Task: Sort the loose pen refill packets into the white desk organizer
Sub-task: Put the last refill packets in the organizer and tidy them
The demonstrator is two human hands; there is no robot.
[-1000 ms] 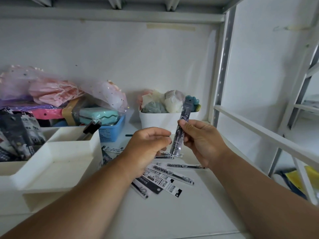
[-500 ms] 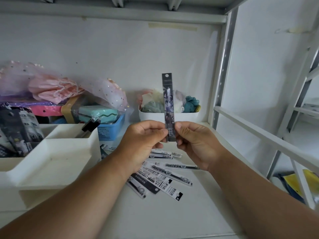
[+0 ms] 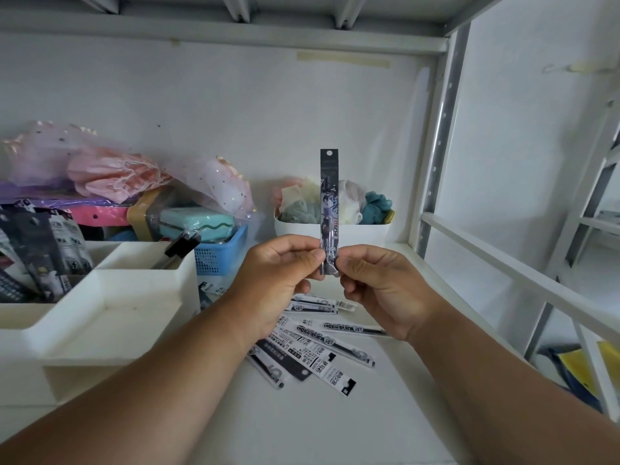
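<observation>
A dark, narrow pen refill packet [image 3: 329, 199] stands upright in front of me, pinched at its lower end by my left hand [image 3: 278, 280] and my right hand [image 3: 379, 290]. Below the hands several loose refill packets [image 3: 315, 347] lie scattered on the white shelf. The white desk organizer [image 3: 100, 307] sits at the left, its front compartments bare. Several dark packets [image 3: 43, 253] stand in its back left compartment, and a black clip [image 3: 183, 245] pokes out of a rear one.
A blue basket [image 3: 221, 253] with a mint case and pink tulle sits behind the organizer. A white tub [image 3: 365, 229] of soft items stands at the back. A metal shelf post [image 3: 436, 156] and a slanted white rail [image 3: 510, 266] bound the right side.
The held packet has swung from tilted to upright and risen in front of the white tub. Both hands now pinch its bottom end and have held almost still for the last half second.
</observation>
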